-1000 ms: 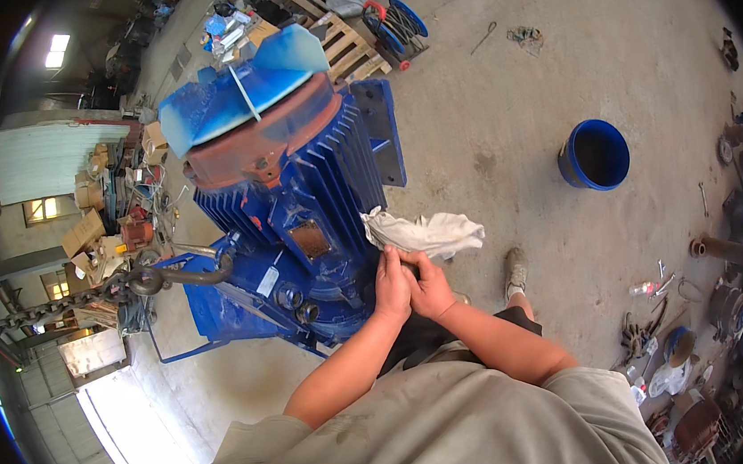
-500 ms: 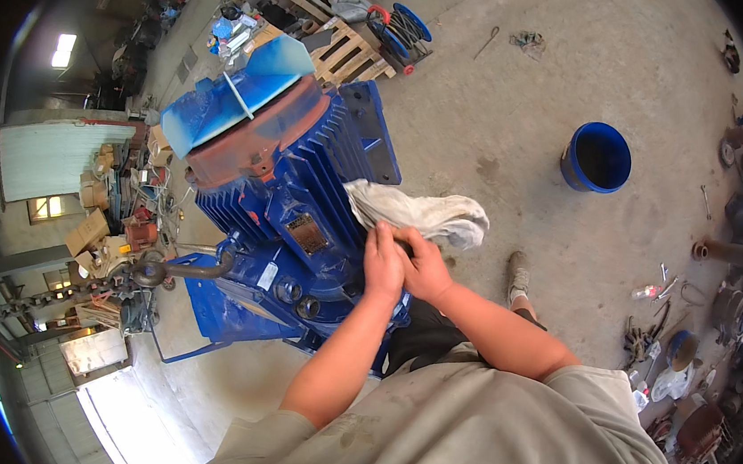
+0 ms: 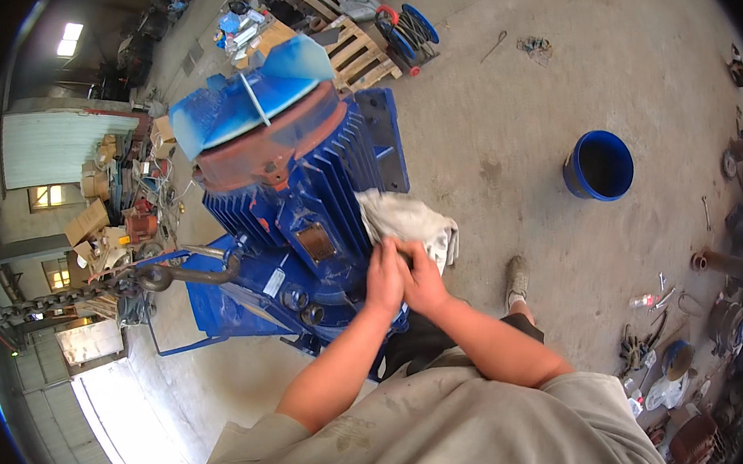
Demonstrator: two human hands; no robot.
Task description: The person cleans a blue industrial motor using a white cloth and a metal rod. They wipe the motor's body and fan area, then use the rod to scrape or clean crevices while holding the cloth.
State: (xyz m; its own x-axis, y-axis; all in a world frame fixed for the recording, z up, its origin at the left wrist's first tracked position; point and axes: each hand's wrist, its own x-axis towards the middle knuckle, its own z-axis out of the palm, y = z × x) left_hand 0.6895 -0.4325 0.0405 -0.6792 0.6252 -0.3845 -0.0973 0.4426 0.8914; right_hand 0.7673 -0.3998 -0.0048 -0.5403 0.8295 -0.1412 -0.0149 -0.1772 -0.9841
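Observation:
A dirty white rag (image 3: 413, 223) droops from the far side of my hands, beside the cooling fins of a large blue electric motor (image 3: 326, 194). My left hand (image 3: 384, 280) and my right hand (image 3: 421, 279) press together, both closed on the rag; the fingers underneath are hidden. The motor has a pale blue fan (image 3: 254, 100) at its far end above a reddish-brown ring (image 3: 282, 138). On its side sit a metal nameplate (image 3: 316, 242) and two round openings near me. A large hook (image 3: 192, 279) on a chain reaches the motor from the left.
A blue bucket (image 3: 599, 165) stands on the concrete floor to the right. Metal parts and tools (image 3: 735, 312) lie heaped along the right edge. Behind the motor are a wooden pallet (image 3: 357, 56) and a cable reel (image 3: 408, 34). Boxes and scrap (image 3: 103, 233) crowd the left.
The rag, stretched out to the right before, now hangs shorter and more spread beside the motor. My hands stay together on it. The whole view has shifted slightly.

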